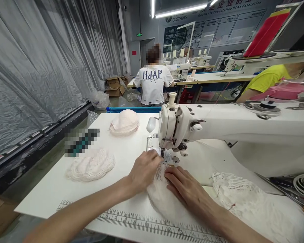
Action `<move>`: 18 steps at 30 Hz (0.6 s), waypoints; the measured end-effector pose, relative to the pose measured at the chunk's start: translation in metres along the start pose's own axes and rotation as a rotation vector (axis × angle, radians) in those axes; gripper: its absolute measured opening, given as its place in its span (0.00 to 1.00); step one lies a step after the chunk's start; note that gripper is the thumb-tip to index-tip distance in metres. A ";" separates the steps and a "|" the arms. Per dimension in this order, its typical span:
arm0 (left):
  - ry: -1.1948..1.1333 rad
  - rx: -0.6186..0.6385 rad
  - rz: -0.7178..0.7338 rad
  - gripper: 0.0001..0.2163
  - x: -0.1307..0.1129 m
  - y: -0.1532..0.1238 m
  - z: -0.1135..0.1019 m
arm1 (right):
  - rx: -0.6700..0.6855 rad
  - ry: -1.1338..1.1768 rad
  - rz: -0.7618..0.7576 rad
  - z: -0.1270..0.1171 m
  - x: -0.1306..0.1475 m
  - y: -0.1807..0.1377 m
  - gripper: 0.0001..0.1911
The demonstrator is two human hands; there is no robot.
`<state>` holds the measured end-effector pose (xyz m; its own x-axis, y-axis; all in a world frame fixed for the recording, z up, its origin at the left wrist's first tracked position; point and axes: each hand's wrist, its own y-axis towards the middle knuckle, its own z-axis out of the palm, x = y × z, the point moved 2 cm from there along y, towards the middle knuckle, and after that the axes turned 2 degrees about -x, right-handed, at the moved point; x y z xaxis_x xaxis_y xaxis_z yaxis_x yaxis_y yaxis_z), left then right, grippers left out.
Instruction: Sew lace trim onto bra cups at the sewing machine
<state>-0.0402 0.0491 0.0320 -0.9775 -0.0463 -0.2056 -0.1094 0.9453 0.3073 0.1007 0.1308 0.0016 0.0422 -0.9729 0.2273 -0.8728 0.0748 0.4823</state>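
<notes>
A white piece of lace-edged fabric (160,199) lies under the head of a white sewing machine (171,126), its lace end near the needle. My left hand (145,168) is closed on the lace at the left of the presser foot, the fingertips partly hidden. On the right side of the same piece, my right hand (183,184) has its fingers bent together and pressed on the lace edge. The needle area is partly covered by my left fingers. More white lace fabric (245,195) is heaped to the right of my right forearm.
A pale pink padded cup (125,122) and a lace-trimmed cup (92,165) lie left on the white table (48,189), near a blurred-out object (82,142). Printed ruler marks run along the front. Scissors (276,185) lie far right. Two people sit beyond.
</notes>
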 end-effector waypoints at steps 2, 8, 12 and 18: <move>0.021 -0.072 0.167 0.15 -0.005 -0.007 0.004 | 0.010 0.002 0.008 -0.001 -0.001 0.001 0.09; 0.055 -0.001 0.291 0.07 0.010 -0.007 0.021 | 0.014 -0.042 -0.021 -0.002 -0.014 0.006 0.09; 0.060 -0.029 0.284 0.05 0.025 0.009 0.029 | 0.014 -0.070 -0.011 0.000 -0.031 0.013 0.10; 0.088 -0.053 0.259 0.05 0.033 0.024 0.034 | 0.039 -0.085 0.034 0.004 -0.050 0.020 0.11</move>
<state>-0.0686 0.0816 0.0009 -0.9857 0.1652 -0.0331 0.1397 0.9111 0.3878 0.0792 0.1801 -0.0033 -0.0273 -0.9851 0.1697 -0.8915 0.1008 0.4417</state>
